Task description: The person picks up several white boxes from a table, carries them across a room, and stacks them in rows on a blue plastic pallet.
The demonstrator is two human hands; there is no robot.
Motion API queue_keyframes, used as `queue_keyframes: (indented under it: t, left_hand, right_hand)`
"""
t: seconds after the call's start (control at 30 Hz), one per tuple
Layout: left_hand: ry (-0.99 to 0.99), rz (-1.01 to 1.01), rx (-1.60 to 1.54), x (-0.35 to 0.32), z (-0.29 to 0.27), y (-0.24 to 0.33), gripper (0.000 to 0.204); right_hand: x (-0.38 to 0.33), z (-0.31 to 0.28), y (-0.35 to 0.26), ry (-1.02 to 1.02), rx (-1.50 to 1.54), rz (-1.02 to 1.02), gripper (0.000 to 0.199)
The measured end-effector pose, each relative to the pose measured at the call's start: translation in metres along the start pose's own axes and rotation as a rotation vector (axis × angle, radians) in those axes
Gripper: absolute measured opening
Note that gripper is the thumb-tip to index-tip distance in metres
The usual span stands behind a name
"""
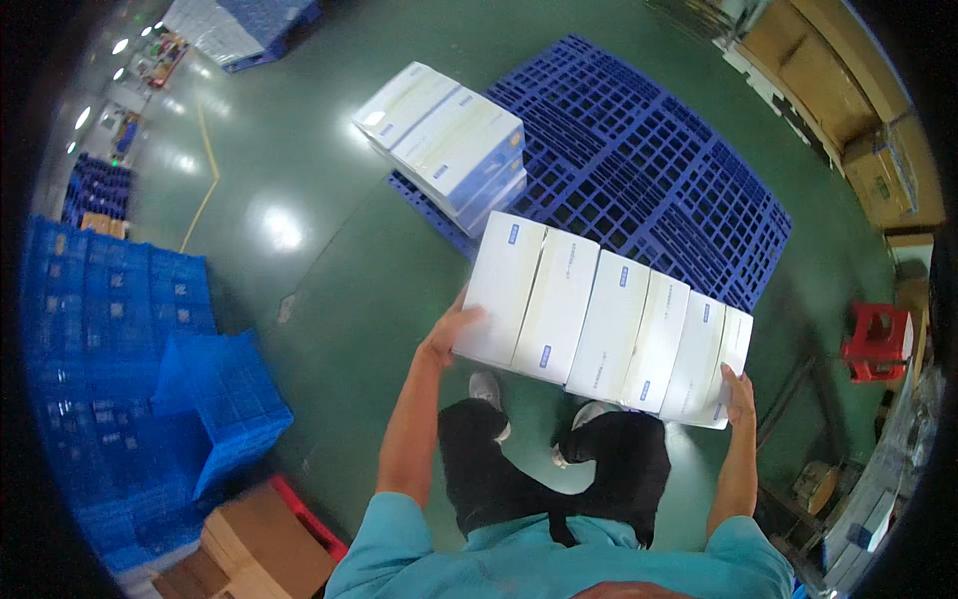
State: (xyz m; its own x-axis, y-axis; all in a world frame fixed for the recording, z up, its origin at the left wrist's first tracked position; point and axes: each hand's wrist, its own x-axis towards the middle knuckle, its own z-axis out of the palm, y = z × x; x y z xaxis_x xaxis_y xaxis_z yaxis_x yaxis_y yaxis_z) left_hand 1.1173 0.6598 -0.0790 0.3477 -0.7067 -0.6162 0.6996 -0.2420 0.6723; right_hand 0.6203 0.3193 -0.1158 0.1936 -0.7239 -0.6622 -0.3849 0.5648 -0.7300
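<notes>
A row of several white boxes with small blue labels (609, 319) is held up in front of my body, pressed between my two hands. My left hand (457, 329) grips the outer side of the leftmost box, thumb over its top. At the other end, my right hand (736, 395) clasps the side of the last box. Beyond the row lies a blue plastic pallet (679, 140), partly hidden by the boxes. On the pallet's left corner stands a stack of white and blue boxes (439, 130).
Blue plastic crates (120, 329) are piled along the left. Below them is an open cardboard box (261, 539). A red stool (876, 342) stands at the right, with large cardboard cartons (828, 80) farther back. Another loaded pallet (235, 25) sits at the far left.
</notes>
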Motion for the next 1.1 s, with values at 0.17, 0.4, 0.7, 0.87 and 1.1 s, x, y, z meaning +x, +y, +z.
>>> queue_keyframes:
  t: [0.17,0.4,0.7,0.87,1.1]
  left_hand:
    - [-0.084,-0.007,0.017,0.161,-0.078,-0.067,0.066]
    - [0.219,0.287,0.319,0.301,-0.148,-0.114,0.017]
    - [0.529,0.456,0.025,0.277,-0.105,-0.157,0.056]
    - [0.443,0.492,-0.058,0.307,-0.113,-0.129,0.072]
    - [0.406,0.498,0.027,0.352,-0.146,-0.117,0.108]
  right_hand:
    - [0.079,0.057,0.124,0.023,0.106,-0.061,0.062]
    - [0.109,0.123,0.238,0.078,0.226,-0.054,0.057]
    - [0.076,0.166,0.249,0.192,0.360,-0.063,0.067]
    - [0.101,0.192,0.233,0.203,0.376,-0.134,0.057]
    - [0.133,0.201,0.199,0.118,0.366,-0.115,0.051]
